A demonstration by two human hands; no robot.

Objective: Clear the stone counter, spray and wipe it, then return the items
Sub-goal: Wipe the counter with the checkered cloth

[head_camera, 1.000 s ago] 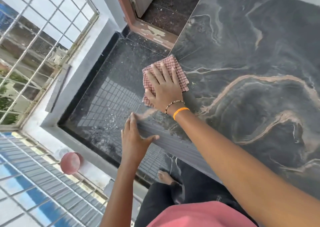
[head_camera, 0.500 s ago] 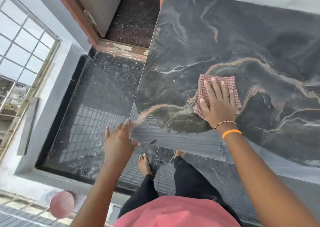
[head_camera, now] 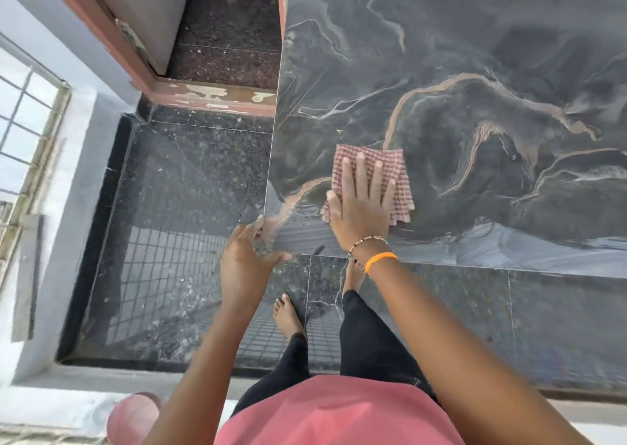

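Note:
The dark veined stone counter [head_camera: 458,88] fills the upper right of the head view, and nothing else lies on its visible top. A folded red-and-white checked cloth [head_camera: 390,168] lies flat near the counter's front left corner. My right hand [head_camera: 361,214] presses on the cloth with straight, spread fingers. My left hand [head_camera: 247,258] rests at the counter's front left corner, fingertips touching the edge and thumb along the front face. A wet sheen shows on the stone beside the cloth.
A dark speckled floor [head_camera: 190,207] lies left of and below the counter. A worn red door frame [head_camera: 210,97] and an open doorway are at the top. A barred window [head_camera: 27,132] is on the left. A pink round object [head_camera: 134,417] sits at the bottom left.
My right hand slid the cloth from the counter's left edge to the right, then back toward the front left corner. My left hand stayed at the corner.

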